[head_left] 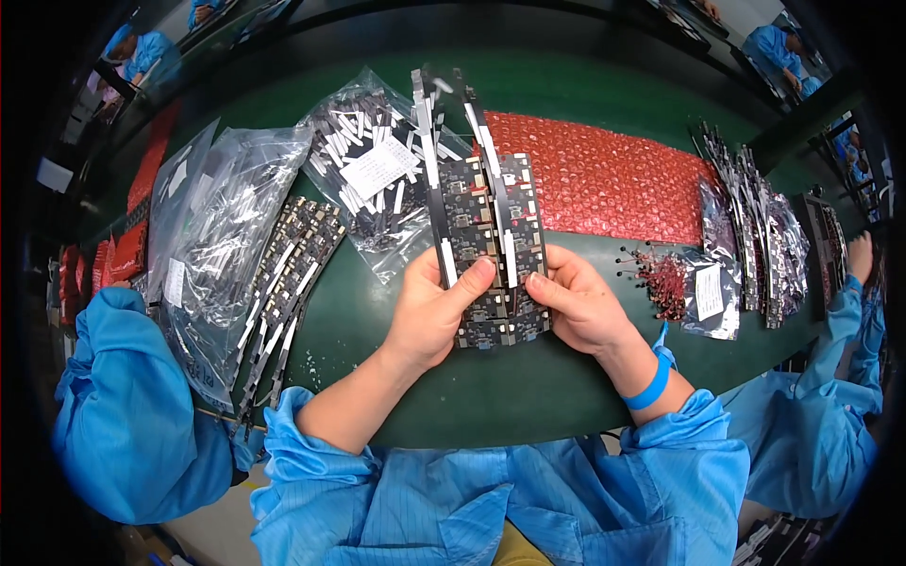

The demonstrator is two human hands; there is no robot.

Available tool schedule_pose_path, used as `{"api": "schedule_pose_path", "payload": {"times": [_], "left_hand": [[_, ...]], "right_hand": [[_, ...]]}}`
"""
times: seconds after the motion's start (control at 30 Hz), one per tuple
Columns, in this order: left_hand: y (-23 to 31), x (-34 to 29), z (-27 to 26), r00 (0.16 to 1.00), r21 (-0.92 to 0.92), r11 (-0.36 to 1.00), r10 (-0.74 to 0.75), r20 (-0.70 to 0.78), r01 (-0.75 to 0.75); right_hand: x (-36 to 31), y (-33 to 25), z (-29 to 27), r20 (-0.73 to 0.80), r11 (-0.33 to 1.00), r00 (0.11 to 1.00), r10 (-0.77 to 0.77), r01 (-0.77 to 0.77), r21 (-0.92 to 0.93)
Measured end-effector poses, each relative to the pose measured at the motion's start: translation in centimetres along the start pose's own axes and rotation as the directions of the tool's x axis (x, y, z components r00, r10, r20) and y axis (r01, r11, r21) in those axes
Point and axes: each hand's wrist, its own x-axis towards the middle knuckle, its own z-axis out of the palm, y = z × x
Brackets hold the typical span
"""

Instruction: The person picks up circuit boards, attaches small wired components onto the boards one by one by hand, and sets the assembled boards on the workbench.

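Note:
Between both hands I hold a black circuit board panel [472,219], upright over the green table. Long dark strips with white sections run up along it and stick out past its top end. My left hand [429,307] grips its left edge, thumb lying on the front near the lower part. On the right edge, my right hand [580,300] is closed round the panel, its thumb also pressed on the front. The fingers behind the panel are mostly hidden. A blue wrist strap [653,382] circles my right wrist.
Left lie large clear plastic bags [241,203] and stacked board panels [293,269]. Behind my left hand is a labelled bag of black-and-white strips [363,156]. Right are red bubble wrap [613,179], small red-and-black wired parts [659,283] and more panels [746,212]. Blue-clad people sit on both sides.

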Motion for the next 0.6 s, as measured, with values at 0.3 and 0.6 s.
{"api": "schedule_pose_path", "payload": {"times": [0.3, 0.6], "left_hand": [[0.5, 0.6, -0.6, 0.962, 0.130, 0.974, 0.209, -0.175, -0.188], [-1.1, 0.7, -1.3, 0.985, 0.369, 0.929, 0.063, -0.160, 0.000]], "right_hand": [[0.1, -1.6, -1.0, -0.139, 0.993, 0.984, -0.112, 0.105, -0.054], [0.2, -1.7, -1.2, -0.158, 0.983, 0.975, -0.159, 0.142, -0.118]]}}
